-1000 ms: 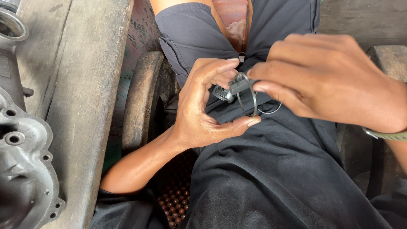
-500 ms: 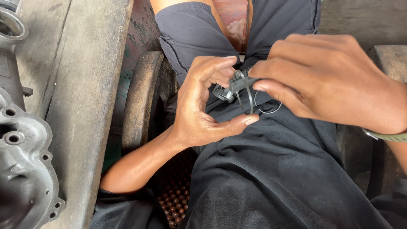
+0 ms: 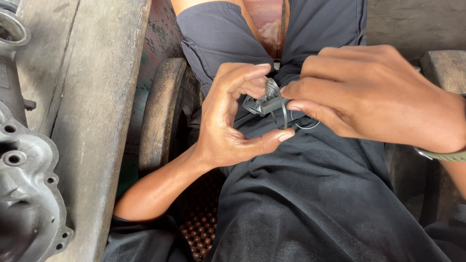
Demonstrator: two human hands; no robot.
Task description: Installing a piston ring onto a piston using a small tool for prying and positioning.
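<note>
Two bare hands met over a lap in dark trousers [image 3: 310, 204]. The left hand [image 3: 233, 121] curled around a small grey metal part [image 3: 262, 103], thumb below and fingers above. The right hand [image 3: 374, 94] pinched the same part, beside thin wire rings [image 3: 303, 123] hanging from it. A grey cast-metal housing [image 3: 24, 194] lay on the wooden desk [image 3: 92, 97], at its left edge.

A rough repair workshop: a worn, stained wooden bench [image 3: 97, 97] runs down the left, and a grey cast-metal engine casing [image 3: 24, 194] with bolt holes lies at its near left edge, with grimy timber all around.
</note>
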